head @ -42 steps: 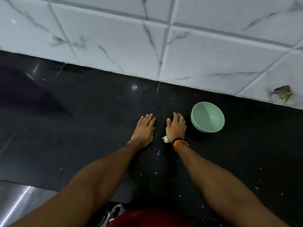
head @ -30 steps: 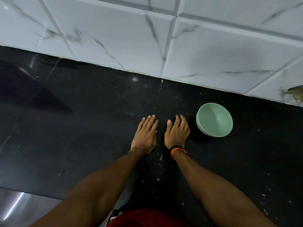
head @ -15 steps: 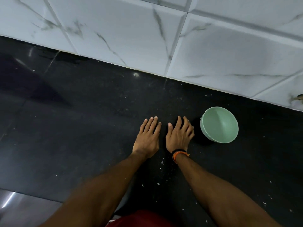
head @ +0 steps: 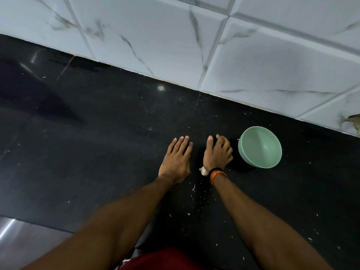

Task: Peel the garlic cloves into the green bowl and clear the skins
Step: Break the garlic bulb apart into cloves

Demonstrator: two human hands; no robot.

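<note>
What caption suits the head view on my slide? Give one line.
Both hands, left and right, rest on the black counter beside the green bowl, garlic skin under the right wrist.

Single head view, looking steeply down, near the counter [head: 97,143]

This was a home kitchen, and the green bowl [head: 260,147] served as the landmark for what showed it. The bowl stood on a polished black stone countertop [head: 97,143] that reflected a spot of light to the bowl's far left. Behind the bowl ran a wall of large white tiles [head: 155,36] veined in grey like marble, meeting the counter along a straight joint. In front of the bowl and to its left, small pale scraps of garlic skin [head: 193,188] were scattered over the dark stone. Far to the bowl's lower left, a brushed metal surface [head: 23,240] bordered the counter's near edge.
</note>
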